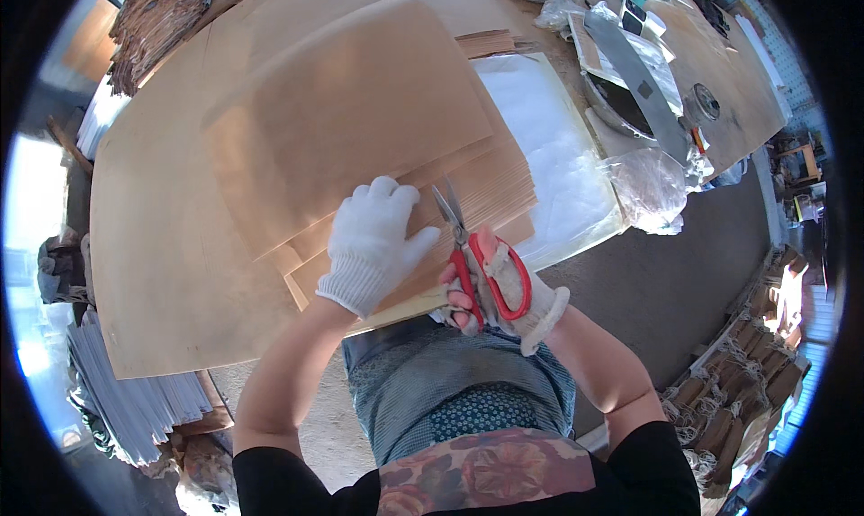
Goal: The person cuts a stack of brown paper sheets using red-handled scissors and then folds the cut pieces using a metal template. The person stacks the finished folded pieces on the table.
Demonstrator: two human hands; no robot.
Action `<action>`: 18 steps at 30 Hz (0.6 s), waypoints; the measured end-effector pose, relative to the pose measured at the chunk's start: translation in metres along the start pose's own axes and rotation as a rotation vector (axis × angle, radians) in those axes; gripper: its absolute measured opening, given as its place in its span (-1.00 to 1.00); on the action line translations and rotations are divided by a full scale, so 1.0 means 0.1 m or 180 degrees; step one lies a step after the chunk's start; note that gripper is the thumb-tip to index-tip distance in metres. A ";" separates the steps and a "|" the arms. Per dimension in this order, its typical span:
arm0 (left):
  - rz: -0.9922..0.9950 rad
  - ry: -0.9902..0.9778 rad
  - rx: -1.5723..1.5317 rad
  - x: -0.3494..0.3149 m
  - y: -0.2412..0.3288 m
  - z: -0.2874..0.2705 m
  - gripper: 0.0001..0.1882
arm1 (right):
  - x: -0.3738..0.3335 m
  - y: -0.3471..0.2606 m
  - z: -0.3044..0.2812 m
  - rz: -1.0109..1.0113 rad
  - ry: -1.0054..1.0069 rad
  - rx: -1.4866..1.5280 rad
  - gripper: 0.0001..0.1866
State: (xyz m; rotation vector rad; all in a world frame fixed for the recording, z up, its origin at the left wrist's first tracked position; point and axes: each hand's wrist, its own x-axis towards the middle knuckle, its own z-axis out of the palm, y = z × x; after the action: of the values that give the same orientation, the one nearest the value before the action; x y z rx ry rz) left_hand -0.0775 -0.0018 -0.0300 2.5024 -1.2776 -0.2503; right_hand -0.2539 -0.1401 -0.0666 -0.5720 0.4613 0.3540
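Observation:
A pair of scissors with red handles is in my right hand, its blades parted a little and pointing away from me. The worn glove on that hand leaves some fingertips bare. My left hand, in a white knitted glove, lies with fingers stretched on the near edge of a stack of brown paper sheets. The stack's near right edges fan out in layers beside the scissors. Part of the stack's near edge is hidden under my left hand.
White sheets lie to the right of the stack on a wooden table. Farther right are a long grey strip, a crumpled clear plastic bag and a tape roll. Tied bundles sit at lower right; folded stacks stand at lower left.

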 end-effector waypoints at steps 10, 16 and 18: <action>-0.0086 -0.0084 0.0208 0.06 0.05 0.02 -0.59 | -0.06 -0.02 0.08 0.0238 0.0125 0.0319 -0.05; -0.0107 0.0200 0.0469 0.04 -0.03 0.19 -0.76 | -0.35 0.01 -0.09 0.0266 0.0449 -0.0496 -0.22; 0.0023 0.0276 0.0316 0.04 -0.02 0.14 -0.81 | -0.48 -0.12 -0.34 0.0253 0.0495 -0.0373 -0.31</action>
State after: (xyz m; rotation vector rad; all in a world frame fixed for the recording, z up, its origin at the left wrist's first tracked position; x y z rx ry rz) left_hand -0.0775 -0.0065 -0.0437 2.5599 -1.2940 -0.0773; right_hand -0.2992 -0.1787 -0.0623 -0.6994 0.6170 0.4160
